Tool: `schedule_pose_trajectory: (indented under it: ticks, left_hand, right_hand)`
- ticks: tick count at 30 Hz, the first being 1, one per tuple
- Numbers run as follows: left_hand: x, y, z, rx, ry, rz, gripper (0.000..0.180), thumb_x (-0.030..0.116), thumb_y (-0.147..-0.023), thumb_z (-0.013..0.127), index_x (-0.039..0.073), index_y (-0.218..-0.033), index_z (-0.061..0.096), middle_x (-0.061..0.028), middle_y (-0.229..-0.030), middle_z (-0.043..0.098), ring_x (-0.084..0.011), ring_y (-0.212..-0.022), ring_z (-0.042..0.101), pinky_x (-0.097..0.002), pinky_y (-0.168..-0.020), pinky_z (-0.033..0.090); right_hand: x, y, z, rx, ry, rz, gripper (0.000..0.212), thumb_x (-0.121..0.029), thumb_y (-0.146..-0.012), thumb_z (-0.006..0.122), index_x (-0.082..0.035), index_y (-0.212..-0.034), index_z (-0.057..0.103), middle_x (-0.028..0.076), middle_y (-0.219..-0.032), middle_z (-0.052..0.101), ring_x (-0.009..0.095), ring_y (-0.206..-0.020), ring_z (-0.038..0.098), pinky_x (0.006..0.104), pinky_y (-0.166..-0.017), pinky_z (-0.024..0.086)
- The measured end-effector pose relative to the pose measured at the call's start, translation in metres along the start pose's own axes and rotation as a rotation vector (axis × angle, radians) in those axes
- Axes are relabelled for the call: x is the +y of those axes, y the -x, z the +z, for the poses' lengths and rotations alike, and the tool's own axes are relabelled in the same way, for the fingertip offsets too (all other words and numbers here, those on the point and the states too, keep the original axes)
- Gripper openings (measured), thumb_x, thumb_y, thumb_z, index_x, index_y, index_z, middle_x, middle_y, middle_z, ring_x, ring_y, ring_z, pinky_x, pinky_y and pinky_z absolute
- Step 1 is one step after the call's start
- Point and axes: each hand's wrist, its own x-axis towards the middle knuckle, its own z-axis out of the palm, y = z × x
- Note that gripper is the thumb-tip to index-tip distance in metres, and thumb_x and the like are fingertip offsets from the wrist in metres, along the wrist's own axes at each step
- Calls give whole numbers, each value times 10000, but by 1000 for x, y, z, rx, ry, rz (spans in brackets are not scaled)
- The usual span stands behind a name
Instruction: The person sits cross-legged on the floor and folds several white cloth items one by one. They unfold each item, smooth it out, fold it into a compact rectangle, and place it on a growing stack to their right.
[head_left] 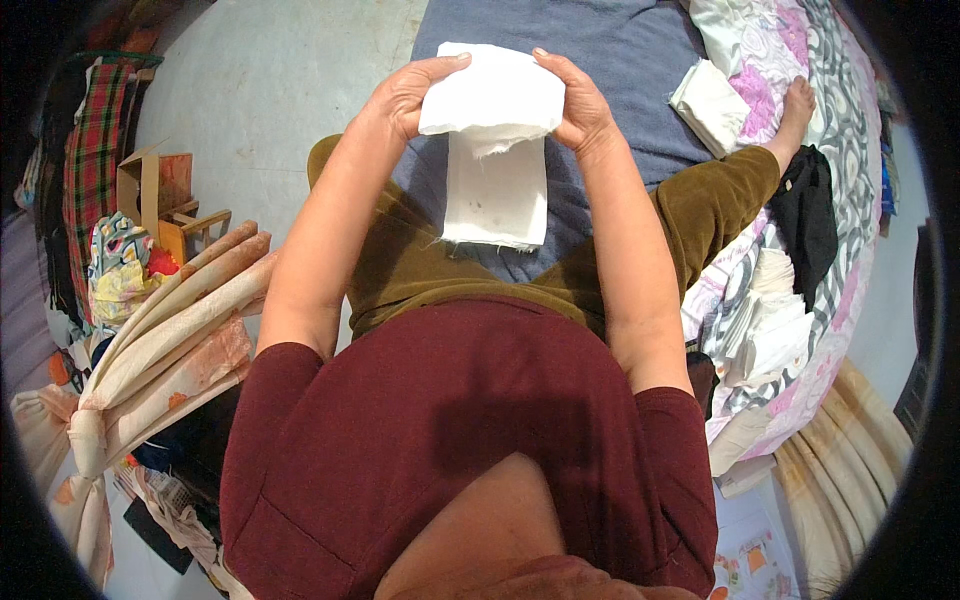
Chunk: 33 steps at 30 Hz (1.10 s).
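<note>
Between my two hands hangs a white cloth (pixel 492 92) with frayed edges, held by its sides. My left hand (pixel 412 92) grips the left side, thumb on top and fingers hidden beneath. On the right side my right hand (pixel 580 105) pinches it the same way. Below the held part, a narrower white cloth piece (pixel 496 200) extends toward my lap; a few small dark specks mark it. I cannot tell whether the two are one folded length. Under both lies a blue-grey blanket (pixel 600 60), between my legs.
Folded white cloths lie in a stack (pixel 709 106) at the far right and in a looser pile (pixel 768 335) nearer me, on a patterned pink-and-grey sheet (pixel 850 110). A black cloth (pixel 806 220) lies between them. Tied curtains (pixel 180 320), a cardboard box (pixel 140 190) and clothes stand left.
</note>
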Motion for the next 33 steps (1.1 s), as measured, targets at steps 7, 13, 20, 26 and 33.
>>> schedule_pose_trajectory:
  ticks: [7,13,20,26,33]
  left_hand:
    - [-4,-25,0,80,-477,266,391,42,-845,662,-14,-1208,531,-181,-1119,634,-254,-1000,652,-354,-855,573]
    - [-10,-60,-17,166,-618,261,499,-17,-806,664,3,-1276,498,-157,-1158,622,-249,-1042,624,-366,-908,520]
    - [-19,-80,-37,178,-790,300,661,-14,-712,733,13,-1314,460,-153,-1208,605,-265,-1085,598,-360,-942,484]
    - [-19,-76,-35,262,-1190,430,699,53,-684,767,-5,-1300,444,-185,-1205,598,-318,-1072,603,-392,-924,483]
    - [-33,-47,-37,304,-1788,1351,596,111,-735,717,65,-1288,500,-145,-1268,574,-295,-1207,523,-408,-1019,394]
  right_hand:
    - [-10,-14,-11,150,508,-114,452,-143,-798,708,57,-1175,559,187,-1100,637,275,-1016,633,392,-913,506]
    - [-6,-34,-26,361,638,-133,533,-15,-812,640,32,-1312,464,196,-1202,599,292,-1104,593,382,-983,467]
    - [1,-40,-46,378,726,-153,799,83,-744,638,8,-1449,270,201,-1223,589,284,-1129,582,380,-978,478]
    - [11,-32,-50,426,1008,-261,882,20,-701,705,-13,-1460,258,216,-1238,579,272,-1101,593,374,-919,498]
    - [10,11,-45,217,2305,-835,628,-54,-797,602,-127,-1396,430,122,-1404,465,284,-1202,499,406,-966,433]
